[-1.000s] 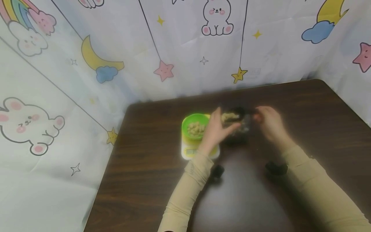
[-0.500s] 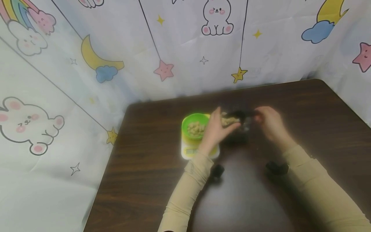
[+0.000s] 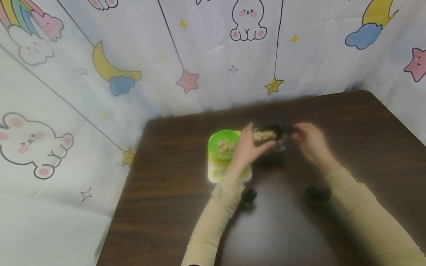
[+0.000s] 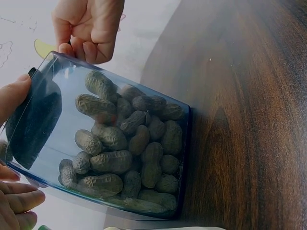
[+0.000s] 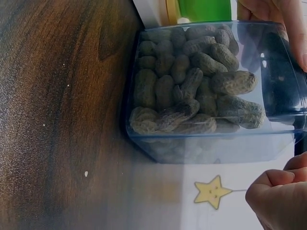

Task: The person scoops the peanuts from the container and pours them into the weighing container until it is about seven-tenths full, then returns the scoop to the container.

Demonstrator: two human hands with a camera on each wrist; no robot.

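My left hand (image 3: 245, 149) grips the clear plastic container (image 4: 115, 191) near its rim, thumb and fingers spread on different sides. Whole peanuts (image 5: 192, 91) in their shells fill its lower part. Through the wall, a black scoop (image 4: 36, 122) shows at the container's mouth, above the heap. In the head view, peanuts lie in that scoop. My right hand (image 3: 309, 142) pinches the scoop's handle (image 3: 290, 130) with curled fingers, at the container's right side. Left of the container, a green bowl (image 3: 213, 149) with several peanuts sits on a white and yellow kitchen scale (image 3: 213, 177).
The dark wooden table (image 3: 159, 192) carries everything, and a few tiny pale crumbs lie on it. A white cloth (image 3: 213, 88) with cartoon bears and stars hangs behind and to the sides. Black wrist devices (image 3: 317, 193) sit under both forearms.
The scoop has tilted and shifted slightly over the container; more peanuts show in it now than half a second ago. Both hands have stayed nearly in place. Bowl and scale have not moved.
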